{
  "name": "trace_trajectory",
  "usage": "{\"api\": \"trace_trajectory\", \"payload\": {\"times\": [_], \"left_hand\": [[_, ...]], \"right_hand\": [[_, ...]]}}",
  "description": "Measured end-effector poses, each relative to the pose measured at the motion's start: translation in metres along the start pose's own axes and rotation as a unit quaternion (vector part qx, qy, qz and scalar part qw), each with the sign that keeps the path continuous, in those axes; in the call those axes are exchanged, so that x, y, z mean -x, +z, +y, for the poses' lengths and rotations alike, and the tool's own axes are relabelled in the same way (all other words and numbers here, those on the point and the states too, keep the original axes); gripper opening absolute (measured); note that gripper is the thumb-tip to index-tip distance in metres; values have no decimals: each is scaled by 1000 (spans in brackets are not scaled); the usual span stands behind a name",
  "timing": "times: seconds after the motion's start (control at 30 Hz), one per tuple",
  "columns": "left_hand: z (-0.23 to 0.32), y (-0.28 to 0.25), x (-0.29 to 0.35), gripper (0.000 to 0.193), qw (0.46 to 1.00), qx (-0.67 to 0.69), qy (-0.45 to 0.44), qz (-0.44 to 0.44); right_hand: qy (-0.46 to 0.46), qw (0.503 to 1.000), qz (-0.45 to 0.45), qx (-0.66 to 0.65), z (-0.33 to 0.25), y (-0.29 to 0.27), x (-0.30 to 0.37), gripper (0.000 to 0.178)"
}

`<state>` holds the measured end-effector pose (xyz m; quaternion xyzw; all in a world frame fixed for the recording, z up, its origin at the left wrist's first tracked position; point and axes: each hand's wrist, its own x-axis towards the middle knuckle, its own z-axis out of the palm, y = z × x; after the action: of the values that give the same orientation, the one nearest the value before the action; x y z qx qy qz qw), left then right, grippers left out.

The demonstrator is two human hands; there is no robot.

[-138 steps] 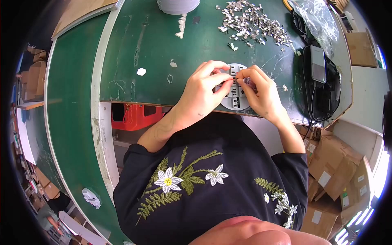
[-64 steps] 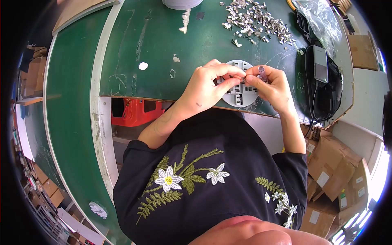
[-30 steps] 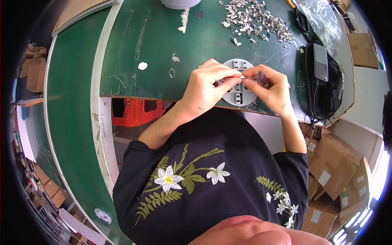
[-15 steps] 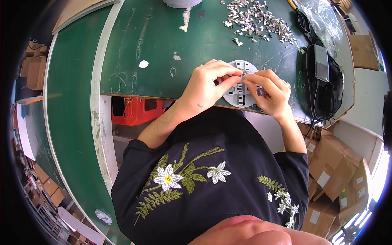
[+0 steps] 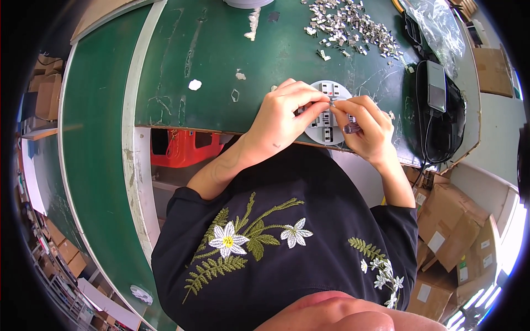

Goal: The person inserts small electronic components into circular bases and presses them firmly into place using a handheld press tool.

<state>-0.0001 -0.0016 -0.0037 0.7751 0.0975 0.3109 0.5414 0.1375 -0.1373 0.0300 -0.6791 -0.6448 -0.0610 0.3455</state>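
Thumb and forefinger of my left hand [image 5: 284,113] are pinched together above a round light-grey disc [image 5: 327,138]. My right hand [image 5: 369,124] is closed too, its fingertips meeting the left ones. Between them shows a tiny silvery metal piece [image 5: 332,103], mostly covered by the fingers. A short dark, translucent handle [image 5: 351,128], its kind unclear, is tucked in the curl of my right fingers. The disc lies on the green table near its front edge and carries several small blocks with dark slots. Its left and right sides are partly hidden by my hands.
A loose heap of small metal clips [image 5: 353,30] spreads beyond the disc. On the right are a black bag [image 5: 450,124], a grey power bank [image 5: 435,85] with a cable, and clear plastic [image 5: 439,27]. A red stool [image 5: 187,148] stands under the table edge.
Both hands keep their pinch over the disc with only slight finger shifts. The whole view has moved very slightly; nothing has been taken up or let go.
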Motion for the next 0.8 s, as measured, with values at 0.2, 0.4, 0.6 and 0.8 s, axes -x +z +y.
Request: {"api": "trace_trajectory", "payload": {"times": [0.2,0.4,0.6,0.8], "left_hand": [[0,1,3,13,1000,1,15,15],[-3,0,5,13,999,-27,26,23],[-2,-2,6,12,999,-29,21,32],[-3,-1,7,11,999,-30,23,36]], "right_hand": [[106,982,-126,-93,1,-12,-10,14],[115,971,-182,-107,10,-10,-12,17],[110,970,-194,-92,8,-10,-14,20],[104,968,-218,-64,4,-11,-19,22]]}}
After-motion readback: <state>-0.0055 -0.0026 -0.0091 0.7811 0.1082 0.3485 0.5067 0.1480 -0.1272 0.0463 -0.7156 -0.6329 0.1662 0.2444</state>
